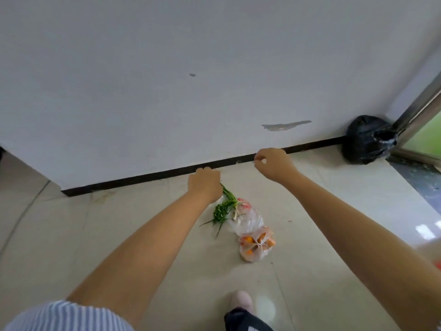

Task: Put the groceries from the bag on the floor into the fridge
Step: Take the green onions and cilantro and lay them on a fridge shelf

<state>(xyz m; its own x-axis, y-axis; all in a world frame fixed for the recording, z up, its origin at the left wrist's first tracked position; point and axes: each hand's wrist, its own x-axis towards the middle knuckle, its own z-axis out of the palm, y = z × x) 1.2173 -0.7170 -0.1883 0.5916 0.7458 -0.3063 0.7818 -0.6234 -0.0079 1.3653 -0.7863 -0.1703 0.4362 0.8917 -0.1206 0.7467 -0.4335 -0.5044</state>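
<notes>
Striped sleeve (69, 316) — bare forearms, pink slipper (241, 299).

Both bare arms are stretched forward and down toward the black baseboard (167, 174). The left hand (205, 183) is curled just below it; the right hand (272, 163), fingers pinched, is held against it.

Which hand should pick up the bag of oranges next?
Probably the right hand. It seems to pinch only a small white scrap, while the left hand already grips the green herbs. The bag of oranges lies on the floor between both arms.
</notes>
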